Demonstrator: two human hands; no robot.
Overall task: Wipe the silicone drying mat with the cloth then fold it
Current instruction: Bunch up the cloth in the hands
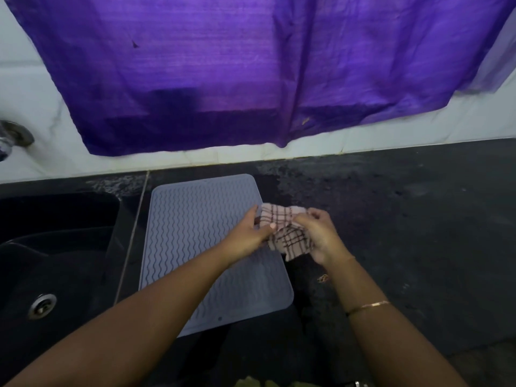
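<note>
A grey silicone drying mat (pixel 192 236) with wavy ridges lies flat on the dark counter, just right of the sink. A pink checked cloth (pixel 284 233) is bunched over the mat's right edge. My left hand (pixel 251 233) grips the cloth's left side above the mat. My right hand (pixel 321 236) pinches its right side, just past the mat's edge. Part of the cloth is hidden between my fingers.
A black sink (pixel 50 261) with a steel drain (pixel 42 305) sits at the left. A tap fitting (pixel 14 135) is on the white tiled wall. A purple curtain (pixel 251 65) hangs above the counter (pixel 418 219). A small orange scrap (pixel 323 278) lies by my right wrist.
</note>
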